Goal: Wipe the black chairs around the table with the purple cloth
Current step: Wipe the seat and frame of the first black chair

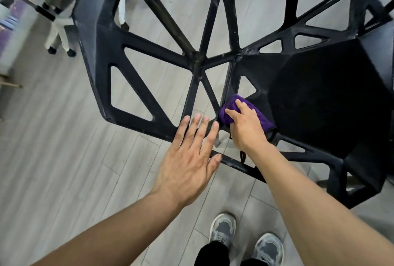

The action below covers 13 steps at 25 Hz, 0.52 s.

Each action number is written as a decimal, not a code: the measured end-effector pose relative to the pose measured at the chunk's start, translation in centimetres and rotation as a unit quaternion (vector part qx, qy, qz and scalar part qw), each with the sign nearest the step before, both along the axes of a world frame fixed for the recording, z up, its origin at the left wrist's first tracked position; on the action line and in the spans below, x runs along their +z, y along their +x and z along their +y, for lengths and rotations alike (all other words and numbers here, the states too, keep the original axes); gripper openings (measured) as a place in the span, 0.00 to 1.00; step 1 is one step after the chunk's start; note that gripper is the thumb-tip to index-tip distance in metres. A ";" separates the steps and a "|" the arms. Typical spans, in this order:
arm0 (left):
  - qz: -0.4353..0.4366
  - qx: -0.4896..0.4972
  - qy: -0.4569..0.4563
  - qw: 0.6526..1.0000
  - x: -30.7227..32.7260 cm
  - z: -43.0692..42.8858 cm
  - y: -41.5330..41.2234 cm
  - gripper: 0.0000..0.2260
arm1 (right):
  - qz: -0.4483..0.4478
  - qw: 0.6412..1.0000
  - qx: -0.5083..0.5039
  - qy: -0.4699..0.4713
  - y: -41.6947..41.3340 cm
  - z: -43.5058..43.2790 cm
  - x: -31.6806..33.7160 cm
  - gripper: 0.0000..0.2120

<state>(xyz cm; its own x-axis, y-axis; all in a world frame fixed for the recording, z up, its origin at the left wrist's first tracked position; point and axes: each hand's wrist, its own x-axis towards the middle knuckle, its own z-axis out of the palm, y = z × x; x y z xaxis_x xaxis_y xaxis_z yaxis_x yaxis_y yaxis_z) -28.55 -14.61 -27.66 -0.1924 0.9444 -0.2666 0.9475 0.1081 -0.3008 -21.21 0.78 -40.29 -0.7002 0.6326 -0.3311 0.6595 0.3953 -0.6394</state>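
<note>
From my feed, the floor (64,159) is pale grey wood-look planking laid in long boards; the black chair (149,56) stands on it, planks showing through its open lattice; a white wheeled chair base (57,35) sits upper left on dark casters (71,53); two grey trainers (222,229) stand at the bottom edge.

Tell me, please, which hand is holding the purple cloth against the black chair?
The right hand, gripping the purple cloth on the black chair; the left hand is spread flat and holds nothing.

Right grip (245,129) holds the purple cloth (262,119) against the black chair (319,95); left grip (187,159) rests flat on its rim.
</note>
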 end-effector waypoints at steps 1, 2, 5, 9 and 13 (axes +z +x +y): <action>-0.005 0.002 0.000 1.000 0.0 0.0 0.0 0.30 | -0.001 1.000 -0.001 -0.018 -0.1 -0.2 0.2 0.23; -0.011 0.006 0.001 1.000 0.0 -0.1 0.0 0.30 | 0.002 0.999 -0.007 -0.047 0.1 -0.3 0.5 0.22; -0.025 0.006 0.008 1.000 0.0 -0.1 -0.1 0.30 | 0.034 0.990 -0.017 -0.135 1.1 -0.6 1.8 0.22; -0.037 0.001 0.007 0.999 0.2 -0.2 -0.1 0.30 | 0.062 0.984 0.007 -0.164 1.3 -1.8 2.6 0.24; 0.002 -0.026 0.041 0.999 4.8 2.1 -2.2 0.28 | 0.048 0.980 -0.069 -0.180 0.5 -2.4 2.8 0.23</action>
